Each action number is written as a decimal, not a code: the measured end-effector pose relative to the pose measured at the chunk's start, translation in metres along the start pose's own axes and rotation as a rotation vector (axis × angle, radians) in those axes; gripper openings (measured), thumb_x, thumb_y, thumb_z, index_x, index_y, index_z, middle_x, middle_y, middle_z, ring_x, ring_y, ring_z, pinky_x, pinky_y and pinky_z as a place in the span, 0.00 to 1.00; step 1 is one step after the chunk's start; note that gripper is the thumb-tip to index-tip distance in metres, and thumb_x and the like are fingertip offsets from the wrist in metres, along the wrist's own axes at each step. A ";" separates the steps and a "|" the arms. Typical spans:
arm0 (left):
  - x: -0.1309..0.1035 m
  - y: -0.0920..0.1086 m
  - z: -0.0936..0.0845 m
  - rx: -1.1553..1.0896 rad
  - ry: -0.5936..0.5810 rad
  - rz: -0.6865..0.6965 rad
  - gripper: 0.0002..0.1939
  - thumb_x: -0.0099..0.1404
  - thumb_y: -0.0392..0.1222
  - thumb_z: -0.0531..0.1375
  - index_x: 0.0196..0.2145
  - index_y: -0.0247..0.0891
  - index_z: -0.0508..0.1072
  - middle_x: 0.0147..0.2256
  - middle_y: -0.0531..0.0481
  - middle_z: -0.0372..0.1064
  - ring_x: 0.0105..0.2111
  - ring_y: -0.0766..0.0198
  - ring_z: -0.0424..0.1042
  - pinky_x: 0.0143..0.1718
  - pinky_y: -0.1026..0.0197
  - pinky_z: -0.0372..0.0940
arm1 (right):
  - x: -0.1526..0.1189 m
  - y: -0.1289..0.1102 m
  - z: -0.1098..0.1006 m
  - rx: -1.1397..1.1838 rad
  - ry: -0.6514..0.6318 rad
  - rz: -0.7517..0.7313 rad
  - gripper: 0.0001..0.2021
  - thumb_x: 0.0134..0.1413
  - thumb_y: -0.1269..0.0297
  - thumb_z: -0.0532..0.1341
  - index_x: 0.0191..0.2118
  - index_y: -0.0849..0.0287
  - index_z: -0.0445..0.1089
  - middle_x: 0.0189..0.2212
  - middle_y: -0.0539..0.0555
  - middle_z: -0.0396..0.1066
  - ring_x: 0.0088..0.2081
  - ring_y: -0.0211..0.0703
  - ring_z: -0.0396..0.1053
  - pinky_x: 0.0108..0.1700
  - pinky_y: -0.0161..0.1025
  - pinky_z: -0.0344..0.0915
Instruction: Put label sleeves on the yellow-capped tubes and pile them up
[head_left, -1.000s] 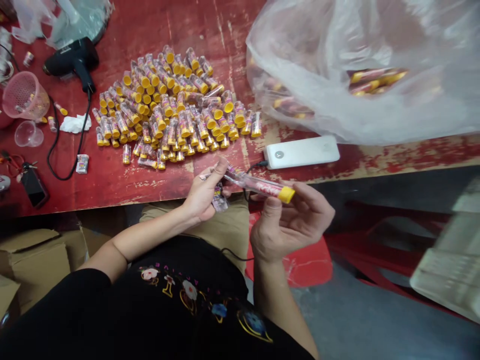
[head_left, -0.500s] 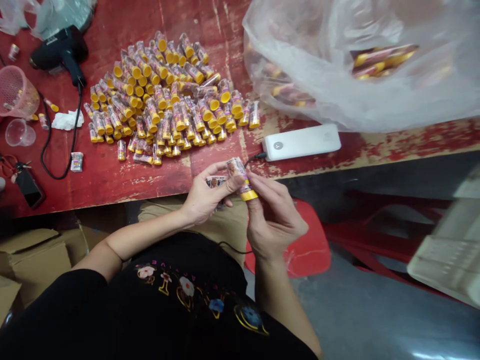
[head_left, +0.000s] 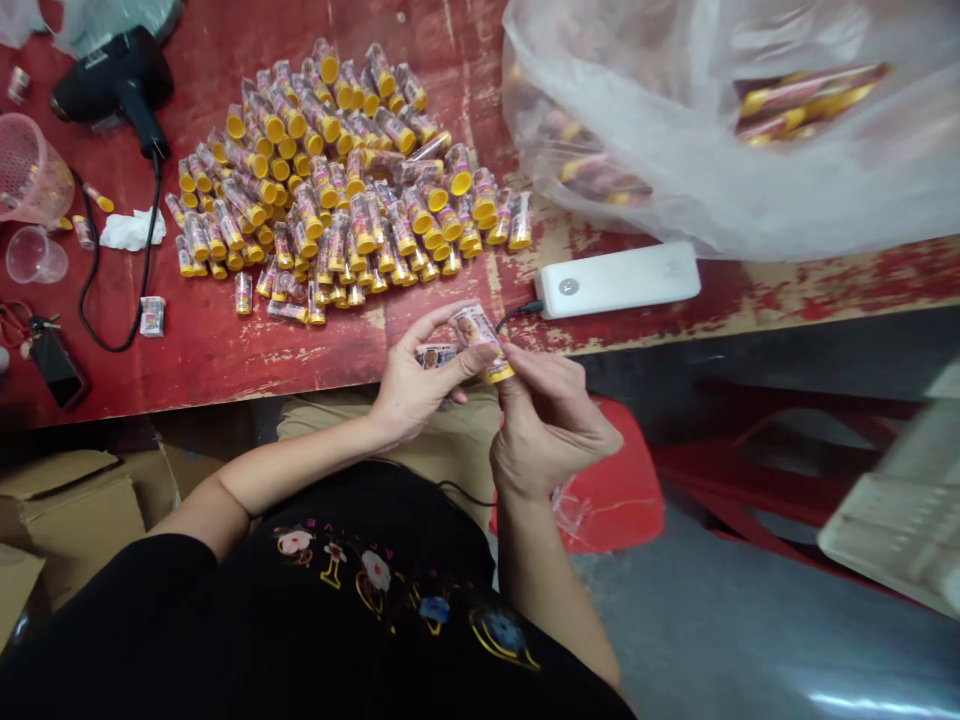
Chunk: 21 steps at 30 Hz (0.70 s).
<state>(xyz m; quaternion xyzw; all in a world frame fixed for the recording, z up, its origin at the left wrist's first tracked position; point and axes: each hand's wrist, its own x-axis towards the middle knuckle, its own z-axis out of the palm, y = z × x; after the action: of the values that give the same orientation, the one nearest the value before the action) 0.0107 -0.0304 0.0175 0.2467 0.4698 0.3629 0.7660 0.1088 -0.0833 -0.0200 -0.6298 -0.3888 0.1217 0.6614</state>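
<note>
Just off the table's front edge, my left hand grips a small printed tube with a yellow cap, its thumb across the wrapper. Behind that thumb a printed label or sleeve shows in the same hand; how many there are is hidden. My right hand pinches the tube's side near the capped end between thumb and fingers. The tube is tilted, cap towards me. Beyond the hands lies a large heap of similar yellow-capped tubes.
A white power bank with a cable lies right of the heap, below a big plastic bag of tubes. Leftward are a black heat gun, a pink basket, a clear cup and a phone. A red stool stands below.
Both hands still hold the tube, and my right fingers have closed in further over its capped end. The view has shifted slightly, and the heap lies where it was.
</note>
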 end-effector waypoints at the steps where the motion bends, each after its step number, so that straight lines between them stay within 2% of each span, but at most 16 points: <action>1: 0.001 0.000 0.000 -0.012 0.012 -0.011 0.33 0.50 0.44 0.78 0.54 0.47 0.78 0.30 0.55 0.76 0.20 0.76 0.65 0.21 0.70 0.59 | 0.000 0.002 0.002 0.010 0.005 0.012 0.06 0.55 0.65 0.72 0.40 0.51 0.83 0.37 0.51 0.82 0.39 0.45 0.78 0.50 0.52 0.74; 5: 0.010 0.000 -0.001 -0.001 0.041 0.001 0.34 0.50 0.45 0.78 0.55 0.47 0.77 0.31 0.55 0.76 0.20 0.75 0.66 0.22 0.70 0.60 | -0.003 0.007 0.010 0.078 0.026 0.056 0.07 0.54 0.65 0.72 0.40 0.50 0.83 0.36 0.51 0.82 0.40 0.46 0.78 0.51 0.51 0.74; 8: 0.022 0.003 -0.002 0.001 0.051 -0.002 0.32 0.55 0.46 0.75 0.57 0.44 0.75 0.31 0.53 0.76 0.22 0.71 0.70 0.23 0.70 0.61 | 0.004 0.015 0.020 0.110 0.036 0.116 0.07 0.54 0.63 0.72 0.40 0.53 0.83 0.37 0.52 0.82 0.41 0.46 0.79 0.50 0.51 0.75; 12: 0.037 0.011 -0.002 -0.176 0.085 -0.087 0.20 0.69 0.46 0.65 0.56 0.38 0.72 0.38 0.46 0.79 0.29 0.66 0.78 0.25 0.69 0.66 | 0.044 0.049 0.049 0.081 0.086 0.141 0.09 0.55 0.63 0.69 0.41 0.58 0.82 0.38 0.54 0.82 0.41 0.47 0.80 0.48 0.49 0.77; 14: 0.039 0.013 -0.004 -0.257 0.128 -0.150 0.16 0.71 0.38 0.61 0.55 0.35 0.70 0.40 0.43 0.79 0.33 0.63 0.80 0.29 0.67 0.69 | 0.071 0.072 0.071 0.036 0.140 0.108 0.08 0.56 0.65 0.67 0.41 0.59 0.81 0.39 0.55 0.81 0.42 0.47 0.79 0.48 0.49 0.77; 16: 0.037 0.013 -0.007 -0.304 0.153 -0.177 0.17 0.69 0.28 0.58 0.55 0.34 0.68 0.42 0.40 0.80 0.40 0.60 0.82 0.37 0.63 0.73 | 0.095 0.092 0.091 -0.020 0.147 0.065 0.07 0.57 0.68 0.66 0.41 0.58 0.80 0.39 0.55 0.81 0.44 0.47 0.79 0.49 0.50 0.77; 17: 0.035 0.014 -0.009 -0.317 0.155 -0.176 0.18 0.68 0.25 0.57 0.54 0.34 0.68 0.44 0.40 0.80 0.43 0.59 0.82 0.43 0.61 0.74 | 0.106 0.099 0.098 -0.056 0.106 0.036 0.07 0.56 0.69 0.66 0.40 0.58 0.80 0.39 0.54 0.81 0.44 0.47 0.78 0.50 0.50 0.77; 19: 0.031 0.015 -0.015 -0.325 0.153 -0.155 0.14 0.70 0.25 0.56 0.50 0.34 0.69 0.45 0.39 0.80 0.47 0.59 0.81 0.50 0.57 0.74 | 0.126 0.107 0.103 -0.124 -0.058 -0.049 0.07 0.56 0.69 0.67 0.41 0.57 0.80 0.41 0.54 0.81 0.47 0.46 0.77 0.52 0.49 0.76; 21: 0.029 0.018 -0.022 -0.308 0.164 -0.134 0.07 0.72 0.27 0.56 0.46 0.33 0.70 0.44 0.39 0.80 0.45 0.60 0.82 0.50 0.57 0.75 | 0.152 0.110 0.093 -0.199 -0.222 -0.116 0.09 0.57 0.70 0.67 0.44 0.58 0.79 0.46 0.56 0.80 0.50 0.45 0.76 0.53 0.47 0.75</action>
<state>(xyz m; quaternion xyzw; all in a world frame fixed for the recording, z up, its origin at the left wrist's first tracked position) -0.0059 0.0043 0.0050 0.0642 0.4851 0.3975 0.7762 0.1844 0.1043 -0.0756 -0.6512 -0.5053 0.1129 0.5548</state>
